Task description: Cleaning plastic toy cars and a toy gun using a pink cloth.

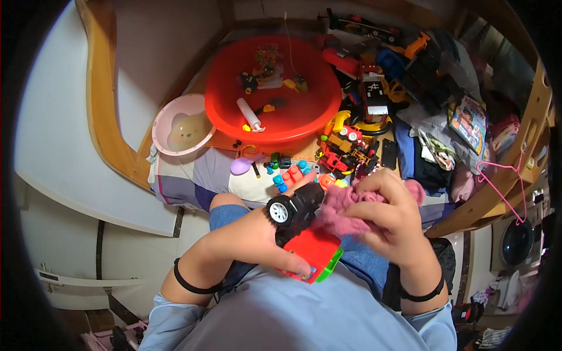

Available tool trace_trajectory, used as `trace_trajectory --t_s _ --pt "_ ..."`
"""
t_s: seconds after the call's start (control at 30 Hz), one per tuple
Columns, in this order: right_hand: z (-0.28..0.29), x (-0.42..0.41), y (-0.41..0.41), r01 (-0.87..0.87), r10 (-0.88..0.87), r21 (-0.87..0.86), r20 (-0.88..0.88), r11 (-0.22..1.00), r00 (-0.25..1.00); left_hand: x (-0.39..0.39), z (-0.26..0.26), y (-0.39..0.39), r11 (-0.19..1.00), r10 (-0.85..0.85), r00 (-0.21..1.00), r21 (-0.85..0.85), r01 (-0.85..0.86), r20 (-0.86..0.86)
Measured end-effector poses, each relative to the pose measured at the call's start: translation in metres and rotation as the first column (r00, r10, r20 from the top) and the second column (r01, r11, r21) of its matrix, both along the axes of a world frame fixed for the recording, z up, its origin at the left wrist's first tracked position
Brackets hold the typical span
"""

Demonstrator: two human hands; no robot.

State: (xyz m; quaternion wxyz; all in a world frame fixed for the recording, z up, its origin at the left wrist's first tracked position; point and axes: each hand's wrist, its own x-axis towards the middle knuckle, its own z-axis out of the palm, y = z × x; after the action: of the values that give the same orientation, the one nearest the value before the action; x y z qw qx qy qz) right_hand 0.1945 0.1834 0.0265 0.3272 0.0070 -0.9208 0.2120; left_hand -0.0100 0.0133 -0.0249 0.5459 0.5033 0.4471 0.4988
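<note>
A toy truck (309,245) with a red and green body, black chassis and black tire with a white hub is gripped in my left hand (263,239), tilted over my lap. My right hand (388,210) bunches a pink cloth (347,210) against or beside the truck's black underside; exact contact is hard to tell. Beyond my hands, a large red basin (272,131) holds a white tube and small toys. To its left stands a pink basin (160,127) with cloudy water. Connected toy pieces (292,175) and a purple spoon (240,166) lie on the bedding.
Piled toy vehicles (347,151) lie right of the red basin, near a black phone (389,153). Farther right are clothes and a picture book (469,123). A pink hanger (505,188) hangs on the wooden frame (496,193). A wooden-edged panel (99,109) rises at left.
</note>
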Motion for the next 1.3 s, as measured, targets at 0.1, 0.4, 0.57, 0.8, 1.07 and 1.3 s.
trace_trajectory --t_s 0.1,0.4,0.57,0.8,1.07,1.3 --pt "0.005 -0.009 -0.029 -0.167 0.165 -0.145 -0.025 0.975 0.986 0.012 0.014 0.002 0.982 0.132 0.963 0.167 -0.094 -0.234" --pt "-0.022 0.012 -0.002 0.201 -0.182 -0.154 0.127 0.967 0.975 0.01 0.016 -0.004 0.976 0.156 0.879 0.209 -0.066 -0.452" --pt "-0.005 0.002 -0.034 -0.101 0.112 -0.23 0.038 0.968 0.993 0.01 0.02 0.002 0.946 0.31 0.818 0.239 -0.217 -0.484" --pt "-0.038 0.002 0.0 0.357 -0.344 -0.169 0.106 0.919 0.933 0.017 0.019 -0.011 0.973 0.13 0.946 0.224 -0.064 -0.295" --pt "-0.019 0.0 -0.029 0.066 -0.073 -0.2 -0.026 0.978 0.997 0.017 0.03 0.009 0.873 0.408 0.672 0.48 -0.088 -0.618" --pt "-0.031 0.02 -0.04 -0.039 -0.051 -0.452 -0.186 0.891 0.981 0.019 0.022 0.016 0.878 0.467 0.524 0.442 -0.182 -0.712"
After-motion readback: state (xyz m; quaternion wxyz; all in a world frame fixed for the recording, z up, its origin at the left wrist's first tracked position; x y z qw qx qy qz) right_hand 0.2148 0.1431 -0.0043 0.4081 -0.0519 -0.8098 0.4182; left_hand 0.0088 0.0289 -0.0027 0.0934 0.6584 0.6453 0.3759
